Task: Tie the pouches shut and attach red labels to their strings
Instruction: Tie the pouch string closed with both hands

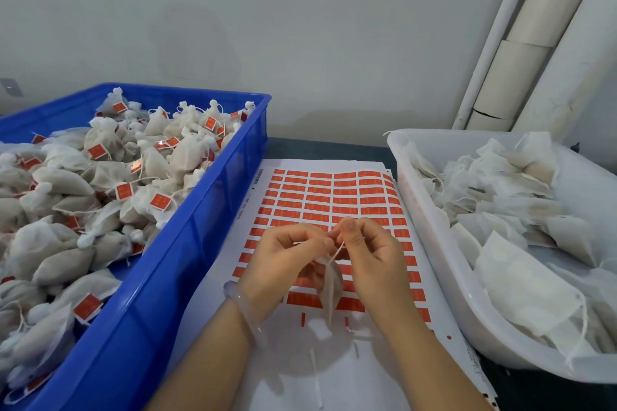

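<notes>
On my feed the left hand (287, 253) and right hand (370, 250) sit close together, both pinching the string (338, 251) at the neck of one pouch (331, 289), which hangs between them just above the label sheet (300, 370). I judge the knot is being tied (no label on this string yet). Next comes drawing it snug, then peeling a red label from the sheet. Finished pouches fill the blue crate (200, 227) left; untied ones wait in the white tub (434, 243) right.
</notes>
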Available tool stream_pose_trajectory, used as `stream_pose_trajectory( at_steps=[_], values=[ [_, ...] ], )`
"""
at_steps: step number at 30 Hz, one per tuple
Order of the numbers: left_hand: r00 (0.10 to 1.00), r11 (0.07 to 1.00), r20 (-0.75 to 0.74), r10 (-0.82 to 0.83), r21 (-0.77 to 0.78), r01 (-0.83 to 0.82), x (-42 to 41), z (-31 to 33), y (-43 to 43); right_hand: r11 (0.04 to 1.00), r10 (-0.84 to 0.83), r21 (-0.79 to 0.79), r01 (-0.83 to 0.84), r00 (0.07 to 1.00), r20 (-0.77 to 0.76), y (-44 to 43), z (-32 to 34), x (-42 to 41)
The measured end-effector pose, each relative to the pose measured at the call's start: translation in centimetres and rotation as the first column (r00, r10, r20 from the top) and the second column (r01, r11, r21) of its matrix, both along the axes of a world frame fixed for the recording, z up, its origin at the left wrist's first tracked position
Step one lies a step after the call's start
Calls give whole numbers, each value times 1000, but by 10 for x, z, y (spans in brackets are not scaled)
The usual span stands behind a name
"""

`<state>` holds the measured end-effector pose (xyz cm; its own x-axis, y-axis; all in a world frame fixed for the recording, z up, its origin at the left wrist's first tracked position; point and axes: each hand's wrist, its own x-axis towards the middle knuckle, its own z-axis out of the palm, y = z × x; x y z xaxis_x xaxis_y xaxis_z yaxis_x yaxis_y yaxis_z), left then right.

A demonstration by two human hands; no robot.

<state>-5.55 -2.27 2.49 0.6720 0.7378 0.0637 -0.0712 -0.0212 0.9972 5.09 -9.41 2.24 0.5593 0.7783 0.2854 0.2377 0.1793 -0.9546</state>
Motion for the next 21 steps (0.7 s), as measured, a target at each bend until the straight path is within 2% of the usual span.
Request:
stream_pose_trajectory(
  at_steps=[3, 8, 16, 21],
  values=[
    [999, 999, -20, 38, 20, -37, 1, 1, -1, 1000, 12, -7, -12, 1000, 28, 0, -1, 0],
    [999, 999, -29, 27, -29, -28, 1, 3, -3, 1000, 3, 5, -3, 998, 62, 0, -1, 1],
    [994, 993, -7, -110, -37, 110, -1, 3, -6, 999, -30, 45, 24, 990, 139, 0, -4, 2],
    [988, 988, 16, -153, 11, 153, -2, 3, -5, 999, -37, 42, 34, 997, 65, 0, -3, 2]
  ],
)
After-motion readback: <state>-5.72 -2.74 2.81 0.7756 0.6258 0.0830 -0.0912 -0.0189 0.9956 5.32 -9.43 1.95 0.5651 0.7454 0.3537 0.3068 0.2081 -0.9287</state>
